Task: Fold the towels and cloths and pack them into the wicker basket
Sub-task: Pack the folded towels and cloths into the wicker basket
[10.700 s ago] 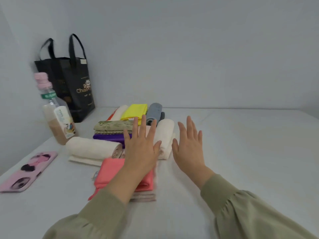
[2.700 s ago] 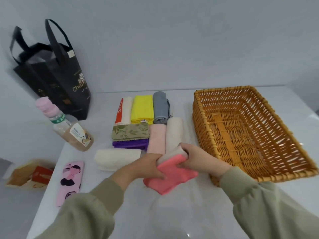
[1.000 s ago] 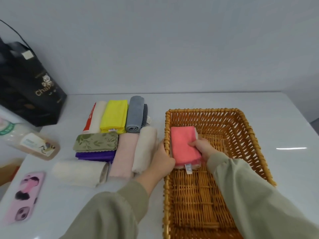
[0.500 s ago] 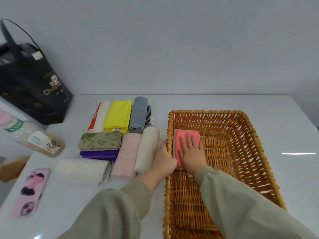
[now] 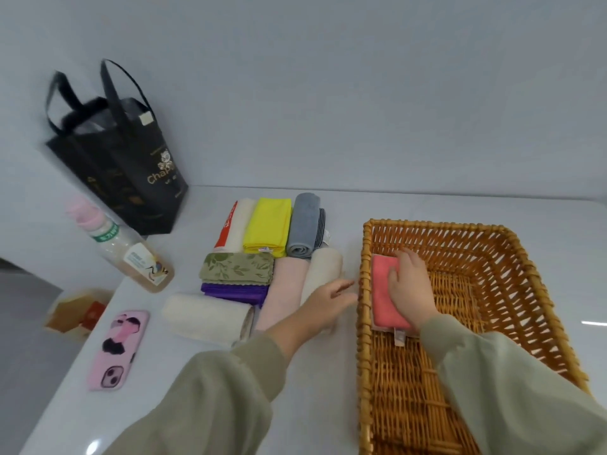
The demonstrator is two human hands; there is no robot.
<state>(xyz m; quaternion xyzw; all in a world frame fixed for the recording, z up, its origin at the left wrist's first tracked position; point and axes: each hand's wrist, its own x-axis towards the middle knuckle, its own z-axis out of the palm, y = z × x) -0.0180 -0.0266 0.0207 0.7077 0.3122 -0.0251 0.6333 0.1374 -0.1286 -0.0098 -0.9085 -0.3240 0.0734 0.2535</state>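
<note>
White table [image 5: 328, 405], grey wall | packing first piece: pressing coral cloth [image 5: 382, 290] flat with right hand [image 5: 410, 287], spread open, in far-left corner of wicker basket [image 5: 361, 323] | hovering left hand [image 5: 328, 298], loose and empty, over cream roll [image 5: 323, 267] | next, probably: gripping roll, clearing rim.

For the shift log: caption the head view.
Right hand rests on a folded coral-pink cloth in the rectangular wicker basket; left hand at a rolled cream towel.

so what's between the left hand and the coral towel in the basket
Only the left wall of the basket, as the head view shows: the left hand is outside it and the coral towel lies just inside.
</note>
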